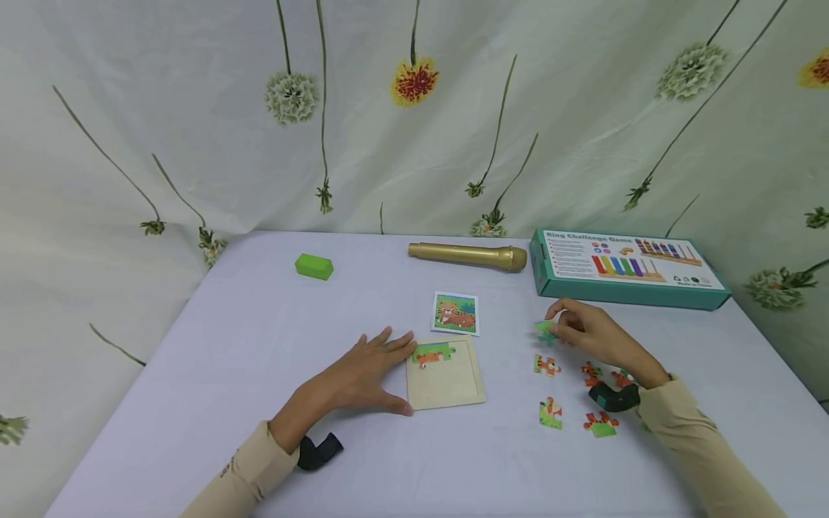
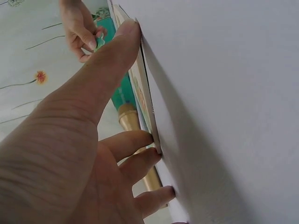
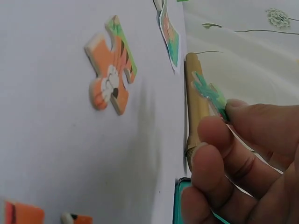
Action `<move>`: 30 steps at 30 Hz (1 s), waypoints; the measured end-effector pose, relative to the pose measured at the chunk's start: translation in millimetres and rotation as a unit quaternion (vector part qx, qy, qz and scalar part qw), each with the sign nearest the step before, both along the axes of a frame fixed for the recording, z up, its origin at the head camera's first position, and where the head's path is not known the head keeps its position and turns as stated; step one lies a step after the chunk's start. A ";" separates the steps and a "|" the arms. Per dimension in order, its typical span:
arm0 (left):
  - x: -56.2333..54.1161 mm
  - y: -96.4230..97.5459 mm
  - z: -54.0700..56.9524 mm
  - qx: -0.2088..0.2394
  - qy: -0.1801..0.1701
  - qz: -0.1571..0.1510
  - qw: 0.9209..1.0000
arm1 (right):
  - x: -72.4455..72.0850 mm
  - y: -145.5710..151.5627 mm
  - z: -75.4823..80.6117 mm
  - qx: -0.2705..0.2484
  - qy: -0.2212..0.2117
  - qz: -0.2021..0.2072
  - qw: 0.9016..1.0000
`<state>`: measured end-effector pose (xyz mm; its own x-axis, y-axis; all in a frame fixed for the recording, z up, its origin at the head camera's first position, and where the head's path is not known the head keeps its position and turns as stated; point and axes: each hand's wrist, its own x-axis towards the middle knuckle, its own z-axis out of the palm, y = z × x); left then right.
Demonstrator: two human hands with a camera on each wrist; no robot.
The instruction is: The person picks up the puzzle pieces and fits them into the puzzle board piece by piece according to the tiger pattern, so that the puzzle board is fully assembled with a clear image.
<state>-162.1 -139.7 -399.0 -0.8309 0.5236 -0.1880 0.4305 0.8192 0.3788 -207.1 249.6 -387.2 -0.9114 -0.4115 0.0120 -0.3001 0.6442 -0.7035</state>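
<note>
My left hand [image 1: 365, 370] rests at the left edge of a square wooden puzzle tray [image 1: 447, 388], fingers spread and straight, with thumb and fingertips touching its side. Inside the tray's upper left lie joined puzzle pieces [image 1: 432, 354] in green and orange. My right hand [image 1: 592, 332] is raised to the right of the tray, pinching a green puzzle piece [image 3: 212, 97] between thumb and index finger. Below that hand, several loose orange and green pieces lie on the table, among them one with an animal's muzzle [image 3: 112, 77]. The right forearm partly hides some of them.
Behind the tray lies a tiger picture card [image 1: 456, 314]. Farther back are a gold microphone-shaped object [image 1: 463, 254], a green block [image 1: 314, 266] and a teal Ring Challenge Game box [image 1: 631, 270]. A flowered cloth [image 1: 363, 144] hangs behind the table.
</note>
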 end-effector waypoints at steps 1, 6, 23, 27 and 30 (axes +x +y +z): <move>0.1 -0.1 0.0 0.001 0.000 -0.001 1.000 | -0.6 -1.2 0.2 0.000 -0.002 0.000 1.000; 0.5 -1.0 1.6 0.008 -0.002 -0.005 1.000 | -3.5 -7.0 0.6 -0.001 -0.007 0.004 1.000; 0.3 -1.0 2.5 0.004 -0.001 -0.009 1.000 | -3.8 -29.8 1.9 -0.033 -0.022 0.027 0.999; 0.2 -0.8 2.6 0.002 -0.002 -0.008 1.000 | -7.0 -33.7 -1.5 -0.044 -0.028 0.047 0.998; 0.2 -0.7 2.8 0.002 -0.002 -0.009 1.000 | -8.1 -38.0 -2.6 -0.049 -0.029 0.058 0.997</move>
